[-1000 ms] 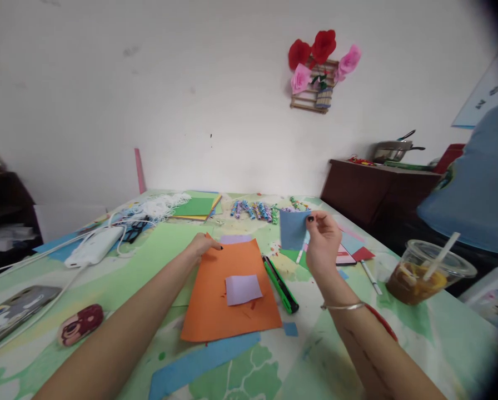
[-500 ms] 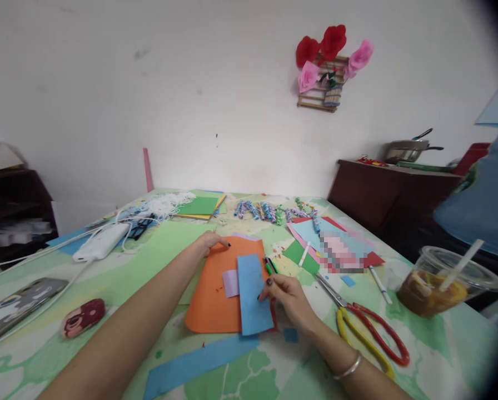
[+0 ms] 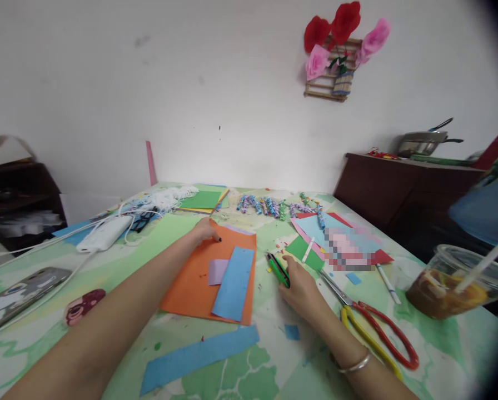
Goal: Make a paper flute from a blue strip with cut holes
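At its upper left edge, a sheet of orange paper [image 3: 186,289] is held by my left hand [image 3: 205,230], whose dark-nailed digit lies on top; the other fingers are mostly hidden. On that sheet lie a blue paper strip [image 3: 233,283], slanted, and a small purple paper piece [image 3: 218,271] partly under it. My right hand [image 3: 301,286] is closed around the near end of a green utility knife [image 3: 278,270], just right of the orange sheet. A longer blue strip [image 3: 199,355] rests on the tablecloth in front.
Red-and-yellow-handled scissors [image 3: 374,328] and a plastic cup of drink [image 3: 449,289] stand to the right. Curled paper pieces [image 3: 274,206] line the back. A power bank [image 3: 105,233], cables, a phone [image 3: 24,294] and a dark red case [image 3: 84,305] are on the left.
My right hand has left the blue strip and taken hold of the utility knife. The orange sheet, with the papers on it, has shifted left and lies flatter. The view has turned slightly.
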{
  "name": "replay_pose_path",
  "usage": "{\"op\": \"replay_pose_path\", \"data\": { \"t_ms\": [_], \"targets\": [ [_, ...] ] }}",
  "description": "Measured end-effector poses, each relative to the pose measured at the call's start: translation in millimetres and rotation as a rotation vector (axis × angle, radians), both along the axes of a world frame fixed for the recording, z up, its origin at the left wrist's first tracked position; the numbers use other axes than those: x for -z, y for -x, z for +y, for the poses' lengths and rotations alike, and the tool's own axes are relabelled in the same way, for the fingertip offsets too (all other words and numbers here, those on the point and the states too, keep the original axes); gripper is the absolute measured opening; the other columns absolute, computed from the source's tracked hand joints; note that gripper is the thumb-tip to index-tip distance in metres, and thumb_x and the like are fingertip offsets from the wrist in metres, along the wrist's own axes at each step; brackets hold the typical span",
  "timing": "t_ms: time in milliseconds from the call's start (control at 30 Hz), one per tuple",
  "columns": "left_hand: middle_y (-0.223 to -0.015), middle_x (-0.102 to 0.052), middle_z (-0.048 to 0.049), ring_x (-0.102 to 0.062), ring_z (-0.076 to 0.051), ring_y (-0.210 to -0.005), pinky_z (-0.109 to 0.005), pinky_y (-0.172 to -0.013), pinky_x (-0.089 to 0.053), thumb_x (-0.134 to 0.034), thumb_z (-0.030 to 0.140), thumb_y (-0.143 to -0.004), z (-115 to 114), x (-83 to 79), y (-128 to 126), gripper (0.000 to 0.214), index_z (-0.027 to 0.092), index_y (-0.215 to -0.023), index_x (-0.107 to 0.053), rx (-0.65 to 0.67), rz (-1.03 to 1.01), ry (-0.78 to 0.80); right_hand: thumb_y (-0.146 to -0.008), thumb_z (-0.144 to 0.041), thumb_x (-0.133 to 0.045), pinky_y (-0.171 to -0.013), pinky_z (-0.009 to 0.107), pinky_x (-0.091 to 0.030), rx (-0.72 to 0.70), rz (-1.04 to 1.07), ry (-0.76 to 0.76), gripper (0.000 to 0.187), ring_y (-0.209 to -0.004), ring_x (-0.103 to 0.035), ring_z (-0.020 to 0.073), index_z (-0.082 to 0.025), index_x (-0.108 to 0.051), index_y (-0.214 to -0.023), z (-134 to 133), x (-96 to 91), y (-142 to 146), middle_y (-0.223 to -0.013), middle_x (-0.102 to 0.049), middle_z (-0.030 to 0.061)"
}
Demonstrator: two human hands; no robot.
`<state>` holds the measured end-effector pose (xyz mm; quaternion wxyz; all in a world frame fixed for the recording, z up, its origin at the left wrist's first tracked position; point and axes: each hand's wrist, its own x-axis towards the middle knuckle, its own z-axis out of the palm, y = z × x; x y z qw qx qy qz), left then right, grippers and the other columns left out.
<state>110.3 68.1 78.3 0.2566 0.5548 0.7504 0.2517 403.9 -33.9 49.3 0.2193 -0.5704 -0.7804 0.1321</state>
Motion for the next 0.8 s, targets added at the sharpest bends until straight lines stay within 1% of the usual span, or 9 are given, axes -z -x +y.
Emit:
{"op": "replay_pose_path", "data": {
  "t_ms": [167,233,333,433,500,567,667,733,800],
  "targets": [
    [-0.116,-0.055,-0.0087,-0.057,-0.021,-0.099,-0.042,-0.083,-0.05,-0.053,0.032,-0.088,-2,-19.5,29,0.034,0.015,-0.117,-0.052,0.041,0.26,-0.036,-0.071,-0.007,-0.049,-0.078,0.034,-0.038,0.082,-0.066,0.002,0.059,-0.103,-0.052,0.0308,-0.011,-0.039,-0.13,5,-8.5,-9,-0.112,-0.055,0.0181],
    [-0.123,-0.051,-0.0106,-0.053,-0.024,-0.107,-0.045,-0.087,-0.046,-0.055,0.032,-0.086,-9,-25.6,28,0.038,0.016,-0.12,-0.05,0.028,0.366,-0.094,-0.071,-0.006,-0.05,-0.077,0.033,-0.037,0.082,-0.079,0.013,0.059,-0.103,-0.052,0.0309,-0.011,-0.041,-0.129,6,-9.6,-10,-0.111,-0.055,0.0176],
    [-0.132,-0.04,-0.019,-0.04,-0.034,-0.121,-0.047,-0.093,-0.038,-0.064,0.036,-0.077,-33,-26.9,9,0.055,0.012,-0.122,-0.045,0.043,0.486,-0.187,-0.071,-0.005,-0.049,-0.077,0.032,-0.037,0.073,-0.075,0.032,0.057,-0.104,-0.052,0.0303,-0.012,-0.043,-0.127,6,-7.4,-9,-0.113,-0.055,0.0173],
    [-0.11,-0.056,-0.0162,-0.054,-0.03,-0.101,-0.036,-0.082,-0.042,-0.062,0.049,-0.071,-71,-18.4,-21,0.046,0.013,-0.1,-0.057,0.187,0.517,-0.186,-0.073,-0.006,-0.049,-0.078,0.033,-0.036,0.074,-0.03,0.043,0.053,-0.105,-0.051,0.0306,-0.012,-0.045,-0.126,6,-5.0,-7,-0.112,-0.055,0.0179],
    [-0.093,-0.062,-0.0129,-0.059,-0.028,-0.086,-0.031,-0.067,-0.042,-0.063,0.043,-0.067,-94,-10.5,-38,0.034,0.015,-0.086,-0.06,0.265,0.519,-0.156,-0.074,-0.007,-0.049,-0.078,0.033,-0.036,0.073,0.024,0.053,0.053,-0.103,-0.052,0.0307,-0.011,-0.046,-0.126,7,-4.6,-7,-0.11,-0.056,0.0186],
    [-0.078,-0.063,-0.0109,-0.059,-0.025,-0.073,-0.029,-0.057,-0.037,-0.059,0.032,-0.066,-108,-4.7,-48,0.017,0.016,-0.071,-0.058,0.283,0.517,-0.134,-0.073,-0.006,-0.048,-0.077,0.033,-0.036,0.065,0.101,0.069,0.053,-0.101,-0.054,0.0297,-0.011,-0.047,-0.126,8,-5.3,-8,-0.108,-0.057,0.0179],
    [-0.056,-0.056,-0.0066,-0.054,-0.021,-0.056,-0.028,-0.051,-0.03,-0.053,0.024,-0.066,-111,-5.5,-47,0.014,0.017,-0.054,-0.051,0.252,0.484,-0.137,-0.072,-0.006,-0.046,-0.075,0.033,-0.039,0.038,0.26,0.114,0.056,-0.09,-0.057,0.0251,-0.017,-0.049,-0.127,12,-8.2,-12,-0.097,-0.062,0.0113],
    [-0.05,-0.051,-0.0048,-0.053,-0.02,-0.054,-0.028,-0.052,-0.029,-0.05,0.021,-0.067,-107,-14.6,-40,0.016,0.018,-0.051,-0.048,0.204,0.44,-0.176,-0.073,-0.009,-0.043,-0.069,0.031,-0.041,0.016,0.396,0.164,0.056,-0.075,-0.059,0.0208,-0.022,-0.051,-0.127,13,-11.4,-14,-0.083,-0.064,0.0053],
    [-0.051,-0.052,-0.005,-0.055,-0.022,-0.061,-0.028,-0.055,-0.031,-0.049,0.021,-0.068,-105,-29.1,-32,0.016,0.018,-0.052,-0.048,0.138,0.374,-0.232,-0.075,-0.013,-0.039,-0.061,0.03,-0.044,0.005,0.555,0.219,0.053,-0.063,-0.059,0.0177,-0.022,-0.053,-0.125,13,-15.7,-16,-0.077,-0.064,0.0035]
  ]
}}
